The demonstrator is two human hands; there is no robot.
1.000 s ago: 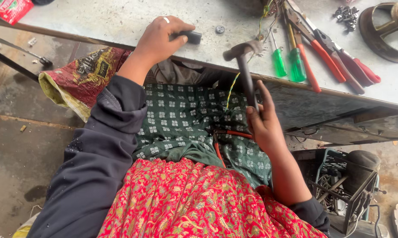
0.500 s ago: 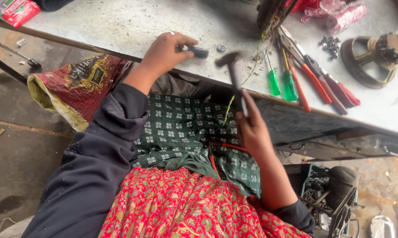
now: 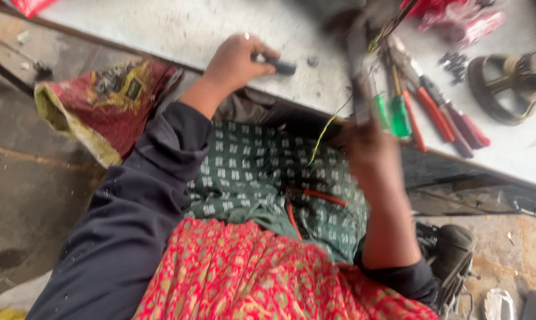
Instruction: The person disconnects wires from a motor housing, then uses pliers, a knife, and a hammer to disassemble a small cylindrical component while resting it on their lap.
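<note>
Left hand (image 3: 235,62) gripping small dark piece (image 3: 277,64) on bench (image 3: 161,29), right hand (image 3: 369,148) clenched around blurred hammer (image 3: 358,71) beside it

Blurred hammer (image 3: 358,65) upright above the bench; small dark piece (image 3: 278,64) lying flat.

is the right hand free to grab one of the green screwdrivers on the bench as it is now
Probably not right away. The right hand is closed around a hammer, so it is full. The green screwdrivers lie just beside it on the bench with nothing covering them, so the way looks clear.
</note>
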